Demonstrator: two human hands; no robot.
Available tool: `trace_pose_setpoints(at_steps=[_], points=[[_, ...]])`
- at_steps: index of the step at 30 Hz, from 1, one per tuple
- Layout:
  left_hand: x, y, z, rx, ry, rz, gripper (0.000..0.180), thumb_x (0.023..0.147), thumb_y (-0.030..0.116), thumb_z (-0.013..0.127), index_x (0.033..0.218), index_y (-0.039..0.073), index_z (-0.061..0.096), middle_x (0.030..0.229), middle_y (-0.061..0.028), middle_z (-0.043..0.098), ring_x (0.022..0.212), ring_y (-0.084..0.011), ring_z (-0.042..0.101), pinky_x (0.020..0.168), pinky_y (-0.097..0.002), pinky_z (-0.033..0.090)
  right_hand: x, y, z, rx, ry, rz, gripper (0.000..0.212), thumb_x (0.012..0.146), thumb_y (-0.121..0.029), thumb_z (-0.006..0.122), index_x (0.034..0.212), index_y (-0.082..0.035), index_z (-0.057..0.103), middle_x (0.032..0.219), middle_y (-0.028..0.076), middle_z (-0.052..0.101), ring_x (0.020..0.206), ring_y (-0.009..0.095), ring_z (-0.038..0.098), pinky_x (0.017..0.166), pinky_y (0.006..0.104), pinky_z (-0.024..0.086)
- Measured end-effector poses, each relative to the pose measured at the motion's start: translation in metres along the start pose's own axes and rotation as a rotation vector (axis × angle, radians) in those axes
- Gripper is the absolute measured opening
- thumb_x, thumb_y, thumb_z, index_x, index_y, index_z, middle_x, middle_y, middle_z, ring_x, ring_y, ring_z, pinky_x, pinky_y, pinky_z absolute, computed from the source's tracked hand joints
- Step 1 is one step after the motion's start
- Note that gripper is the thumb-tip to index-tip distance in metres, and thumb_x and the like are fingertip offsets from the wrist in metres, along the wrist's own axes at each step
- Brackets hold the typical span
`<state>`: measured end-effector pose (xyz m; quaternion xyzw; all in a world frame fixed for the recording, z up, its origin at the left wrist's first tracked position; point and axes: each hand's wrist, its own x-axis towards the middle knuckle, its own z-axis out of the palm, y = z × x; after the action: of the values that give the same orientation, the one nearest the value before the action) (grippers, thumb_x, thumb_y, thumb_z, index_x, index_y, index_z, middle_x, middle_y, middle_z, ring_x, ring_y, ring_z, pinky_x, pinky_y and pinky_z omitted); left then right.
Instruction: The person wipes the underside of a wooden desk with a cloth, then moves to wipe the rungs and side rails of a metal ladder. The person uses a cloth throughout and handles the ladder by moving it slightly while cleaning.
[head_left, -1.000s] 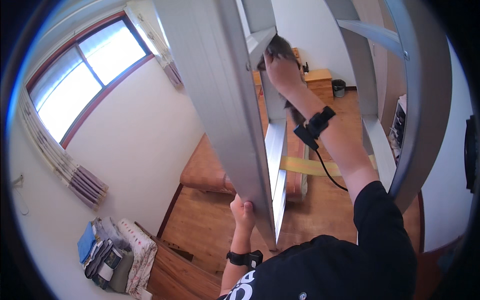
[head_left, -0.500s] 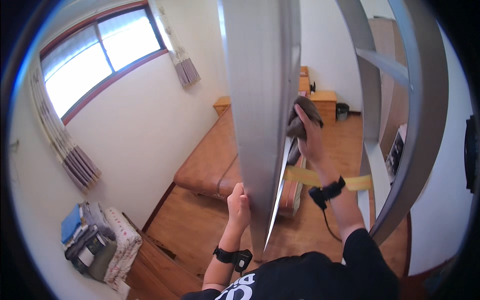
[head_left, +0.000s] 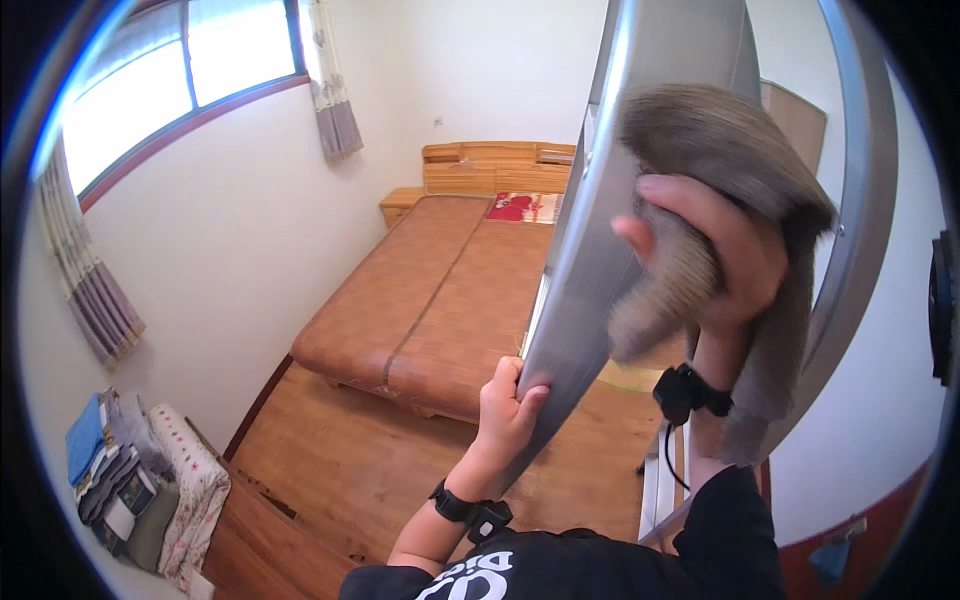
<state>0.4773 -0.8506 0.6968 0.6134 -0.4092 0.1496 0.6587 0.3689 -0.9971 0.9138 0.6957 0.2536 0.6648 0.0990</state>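
Note:
A silver metal ladder stands close in front of me, its wide near rail [head_left: 590, 290] leaning across the middle of the view. My left hand [head_left: 507, 408] is closed round the lower part of that rail, thumb on the near face. Higher up, my right hand [head_left: 738, 250] grips a grey-brown cloth [head_left: 735, 130], bunched in the fingers with a long end hanging beside the wrist. The cloth is slightly blurred and overlaps the rail's right side; whether it touches the metal I cannot tell. The ladder's other rail [head_left: 868, 190] curves at the right.
Beyond the ladder is a bed with a brown mat [head_left: 440, 290] and a wooden headboard [head_left: 480, 165]. Folded bedding [head_left: 195, 500] lies on a wooden surface at the lower left. A curtained window [head_left: 140, 90] is at the upper left. A yellow strap [head_left: 640, 376] shows behind the rail.
My right hand has brought the cloth nearer and to the right, from behind the rail to its near side. The ladder rail now leans right, and more of the bed shows. My left hand still holds the rail.

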Motion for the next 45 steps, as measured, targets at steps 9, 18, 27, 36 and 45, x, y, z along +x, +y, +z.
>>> trace_pose_setpoints(at_steps=[9,18,27,36,45], points=[[0.004,-0.014,-0.002,-0.044,-0.085,-0.008,0.043,0.087,0.044,0.06,0.087,0.001,0.052,0.065,-0.013,0.056,0.059,-0.0251,0.057,0.053,-0.0316,0.044,-0.047,-0.046,0.008,-0.018,-0.61,0.199,0.029,0.077,-0.011,0.068,0.106,-0.011,0.064,0.117,0.007,0.055,0.115,0.023,0.049,0.099,0.0374,0.04],[0.005,-0.007,-0.006,-0.076,-0.111,-0.011,0.042,0.083,0.041,0.065,0.084,0.002,0.049,0.063,-0.018,0.056,0.059,-0.036,0.058,0.051,-0.0361,0.045,-0.012,-0.021,0.002,-0.097,-0.511,-0.182,0.018,0.079,-0.008,0.066,0.097,-0.009,0.063,0.093,0.009,0.063,0.084,0.022,0.062,0.083,0.035,0.05],[0.004,-0.003,-0.004,-0.089,-0.14,-0.009,0.042,0.083,0.04,0.065,0.085,0.001,0.049,0.063,-0.0176,0.056,0.061,-0.0357,0.06,0.052,-0.0375,0.046,0.032,0.001,-0.01,0.058,-0.435,-0.057,0.029,0.082,-0.006,0.063,0.11,-0.007,0.058,0.098,0.009,0.062,0.09,0.023,0.063,0.079,0.0333,0.054],[0.004,-0.006,-0.009,-0.067,-0.108,0.009,0.039,0.084,0.038,0.065,0.085,0.002,0.05,0.063,-0.0176,0.056,0.06,-0.0368,0.059,0.053,-0.0378,0.045,-0.003,-0.02,-0.011,0.135,-0.819,-0.052,0.033,0.079,-0.004,0.064,0.11,-0.011,0.058,0.106,0.008,0.06,0.101,0.023,0.059,0.085,0.0345,0.051],[0.005,-0.009,-0.008,-0.056,-0.102,-0.015,0.038,0.085,0.038,0.064,0.085,0.001,0.051,0.063,-0.0177,0.057,0.061,-0.0366,0.059,0.054,-0.0378,0.046,-0.041,-0.051,-0.006,-0.047,-0.731,-0.137,0.038,0.077,0.0,0.065,0.11,-0.017,0.06,0.112,0.008,0.055,0.105,0.026,0.054,0.091,0.0346,0.047]])
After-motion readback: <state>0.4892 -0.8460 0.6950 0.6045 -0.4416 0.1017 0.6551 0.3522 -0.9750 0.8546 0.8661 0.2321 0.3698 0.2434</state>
